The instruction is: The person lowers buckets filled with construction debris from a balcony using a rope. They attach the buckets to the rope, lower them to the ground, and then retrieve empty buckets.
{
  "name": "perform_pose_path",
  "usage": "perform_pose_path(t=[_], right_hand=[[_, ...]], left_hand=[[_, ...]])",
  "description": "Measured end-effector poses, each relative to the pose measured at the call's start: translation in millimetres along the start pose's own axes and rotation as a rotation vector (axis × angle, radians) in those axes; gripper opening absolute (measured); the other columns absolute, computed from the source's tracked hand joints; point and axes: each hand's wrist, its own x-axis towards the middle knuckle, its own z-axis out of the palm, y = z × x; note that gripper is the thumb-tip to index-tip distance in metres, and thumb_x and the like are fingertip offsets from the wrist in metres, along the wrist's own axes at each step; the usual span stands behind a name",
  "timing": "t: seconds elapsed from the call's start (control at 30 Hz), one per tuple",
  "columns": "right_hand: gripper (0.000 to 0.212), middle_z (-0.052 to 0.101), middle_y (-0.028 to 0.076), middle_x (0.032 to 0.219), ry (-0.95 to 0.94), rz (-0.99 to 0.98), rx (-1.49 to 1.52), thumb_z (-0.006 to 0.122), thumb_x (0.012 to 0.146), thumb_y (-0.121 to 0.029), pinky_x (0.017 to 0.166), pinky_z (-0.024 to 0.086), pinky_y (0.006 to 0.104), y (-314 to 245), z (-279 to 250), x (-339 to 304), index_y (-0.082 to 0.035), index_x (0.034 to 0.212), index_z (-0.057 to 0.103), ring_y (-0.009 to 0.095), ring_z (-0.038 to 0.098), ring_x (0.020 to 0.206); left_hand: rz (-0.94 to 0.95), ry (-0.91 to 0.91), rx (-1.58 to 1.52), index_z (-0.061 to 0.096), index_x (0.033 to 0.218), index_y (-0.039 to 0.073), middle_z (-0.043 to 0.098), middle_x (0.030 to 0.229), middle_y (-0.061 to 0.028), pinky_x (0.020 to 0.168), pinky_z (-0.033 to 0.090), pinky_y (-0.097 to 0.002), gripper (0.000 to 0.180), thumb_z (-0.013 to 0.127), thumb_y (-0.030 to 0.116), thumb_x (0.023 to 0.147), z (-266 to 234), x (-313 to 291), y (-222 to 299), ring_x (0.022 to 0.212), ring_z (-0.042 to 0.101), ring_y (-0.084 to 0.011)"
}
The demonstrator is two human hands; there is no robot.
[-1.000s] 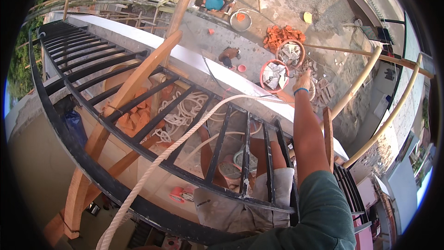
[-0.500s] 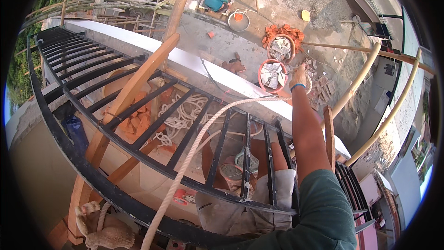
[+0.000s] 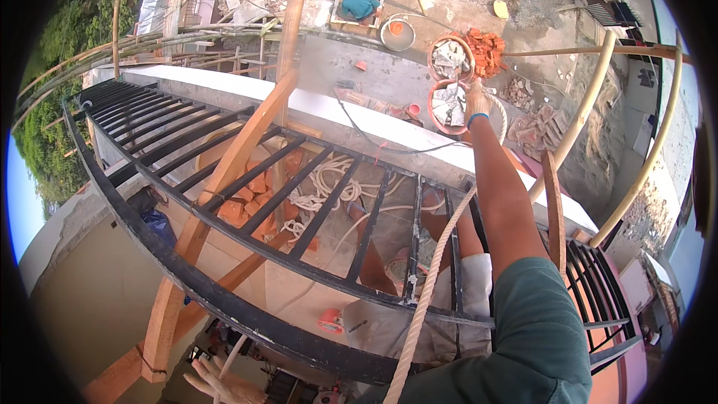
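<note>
My right hand (image 3: 476, 102), with a blue band at its wrist, reaches out over the black railing (image 3: 299, 251) and is closed round a thick pale rope (image 3: 428, 284). The rope curves beside my right forearm and runs down to the lower edge. My left hand (image 3: 228, 387) is at the lower left, fingers stretched apart, with a length of rope lying across it. Just left of my right hand are two orange tubs of pale rubble, the nearer tub (image 3: 431, 114) and the farther tub (image 3: 470, 69). Whether the tubs hang or stand, I cannot tell.
Wooden beams (image 3: 247, 131) cross the railing, and bamboo poles (image 3: 580, 116) stand at the right. Behind the bars are coiled rope (image 3: 336, 179) and broken bricks (image 3: 258, 198). Below, a person (image 3: 360, 6) in teal crouches near a round basin (image 3: 398, 33) and brick pile (image 3: 485, 54).
My left hand has moved right and its fingers have spread from around the rope. The rope between my hands has swung right. Both tubs have shifted left against the brick pile.
</note>
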Motion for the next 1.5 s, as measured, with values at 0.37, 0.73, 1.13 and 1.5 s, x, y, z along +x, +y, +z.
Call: perform_pose_path(t=[0.37,0.73,1.13,1.5], right_hand=[[0.063,0.074,0.015,0.095,0.022,-0.057,-0.208,0.051,0.101,-0.061,0.078,0.052,0.0381,1,-1,11,-0.003,0.108,0.074,0.027,0.068,0.084],[0.052,0.072,0.013,0.102,0.075,0.268,0.335,0.047,0.104,-0.052,0.084,0.054,0.0373,7,-2,-32,-0.007,0.119,0.068,0.025,0.07,0.093],[0.049,0.074,0.012,0.119,0.126,0.324,0.378,0.034,0.106,-0.046,0.1,0.049,0.0429,55,-20,29,-0.017,0.121,0.072,0.028,0.068,0.113],[0.068,0.047,0.009,0.16,-0.189,0.518,0.599,0.045,0.102,-0.053,0.116,0.033,0.0558,-54,7,-13,-0.016,0.158,0.036,0.026,0.043,0.146]], left_hand=[[0.321,-0.482,-0.057,0.051,0.083,0.008,0.048,0.074,-0.0058,0.047,0.042,-0.0244,0.053,0.035,0.048,0.113,63,-12,89,0.062,0.048,-0.0133],[0.239,-0.265,-0.086,0.029,0.074,0.014,0.029,0.066,0.001,0.05,0.029,-0.0275,0.045,0.048,0.033,0.109,61,-52,3,0.058,0.033,-0.0136],[-0.124,-0.106,0.097,0.031,0.073,0.013,0.032,0.063,0.0001,0.051,0.029,-0.0275,0.045,0.048,0.035,0.108,33,-112,-73,0.057,0.035,-0.0126],[-0.116,-0.236,0.144,0.031,0.073,0.013,0.033,0.062,-0.0003,0.051,0.029,-0.0279,0.045,0.047,0.035,0.108,51,-92,-81,0.057,0.035,-0.0125]])
